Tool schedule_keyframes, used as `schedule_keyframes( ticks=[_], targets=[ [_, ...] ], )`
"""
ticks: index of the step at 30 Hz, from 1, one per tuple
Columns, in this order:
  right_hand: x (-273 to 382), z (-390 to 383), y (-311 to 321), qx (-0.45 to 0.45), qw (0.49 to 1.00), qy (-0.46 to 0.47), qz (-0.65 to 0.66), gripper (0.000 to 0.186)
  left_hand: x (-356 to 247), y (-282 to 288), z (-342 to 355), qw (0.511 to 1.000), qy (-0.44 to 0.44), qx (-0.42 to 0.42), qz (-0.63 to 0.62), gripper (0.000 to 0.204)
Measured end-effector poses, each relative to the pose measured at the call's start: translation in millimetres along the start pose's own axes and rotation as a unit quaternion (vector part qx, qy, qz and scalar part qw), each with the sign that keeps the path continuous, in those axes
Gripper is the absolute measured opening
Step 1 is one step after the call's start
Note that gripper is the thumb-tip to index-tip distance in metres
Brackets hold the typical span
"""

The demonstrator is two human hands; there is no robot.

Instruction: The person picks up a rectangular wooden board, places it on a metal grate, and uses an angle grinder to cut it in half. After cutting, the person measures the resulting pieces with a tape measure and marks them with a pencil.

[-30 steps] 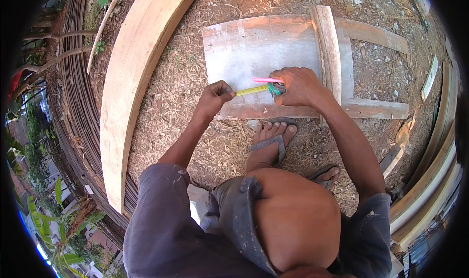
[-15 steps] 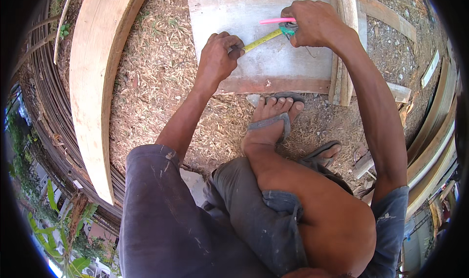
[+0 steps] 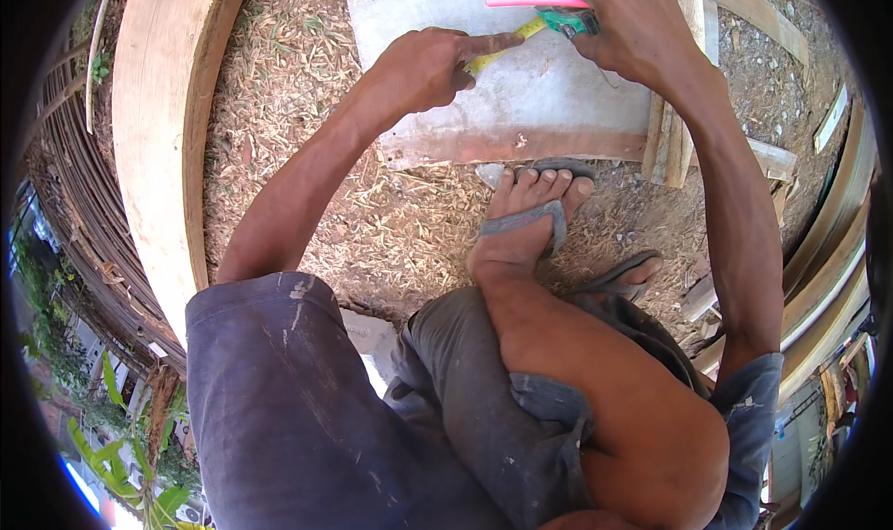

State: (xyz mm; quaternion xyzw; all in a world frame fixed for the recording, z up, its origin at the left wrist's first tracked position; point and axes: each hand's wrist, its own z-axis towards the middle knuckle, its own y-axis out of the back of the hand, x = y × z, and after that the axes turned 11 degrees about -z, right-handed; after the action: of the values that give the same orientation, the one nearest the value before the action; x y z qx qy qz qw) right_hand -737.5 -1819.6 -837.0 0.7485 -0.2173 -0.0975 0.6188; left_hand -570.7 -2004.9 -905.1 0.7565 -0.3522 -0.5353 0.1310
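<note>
My right hand is closed around a green tape measure and a pink stick-like thing, perhaps a pencil or marker, which points left. A short length of yellow blade runs out of the case to my left hand. There the thumb and curled fingers are at the blade's outer end, while the index finger stretches along it toward the case. Part of the blade is hidden beneath that finger. Both hands are over a pale, worn board with a brownish near edge.
A long, thick plank lies on the left, beside a stack of thin dark strips. A narrow timber borders the board's right side. More boards are at the far right. My sandalled foot rests on shaving-strewn ground.
My left index finger has stretched out along the blade, and that hand has come closer to the case. My right hand has shifted up and right with the tape measure. The view has moved slightly.
</note>
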Motion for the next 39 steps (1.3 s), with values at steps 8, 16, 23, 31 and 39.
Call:
schedule_keyframes(
  ticks=[8, 16, 23, 31, 39],
  targets=[
    [9, 5, 0, 0.003, 0.998, -0.021, -0.066, 0.015, 0, 7, 11, 0.996, 0.061, 0.041, -0.055, 0.075],
    [34, -14, -10, 0.019, 0.992, -0.080, -0.093, 0.026, -8, 16, 15, 0.995, 0.083, 0.046, -0.019, 0.080],
    [38, -38, -35, -0.076, 0.920, -0.239, 0.300, 0.025, -3, 10, 19, 0.997, 0.072, 0.034, -0.026, 0.078],
    [73, -72, -74, -0.151, 0.811, -0.263, 0.499, 0.025, -2, 6, 20, 0.994, 0.107, 0.017, -0.002, 0.077],
    [83, -66, -114, -0.282, 0.813, -0.207, 0.466, 0.015, -11, 6, 23, 0.994, 0.110, 0.009, -0.027, 0.074]
  ],
)
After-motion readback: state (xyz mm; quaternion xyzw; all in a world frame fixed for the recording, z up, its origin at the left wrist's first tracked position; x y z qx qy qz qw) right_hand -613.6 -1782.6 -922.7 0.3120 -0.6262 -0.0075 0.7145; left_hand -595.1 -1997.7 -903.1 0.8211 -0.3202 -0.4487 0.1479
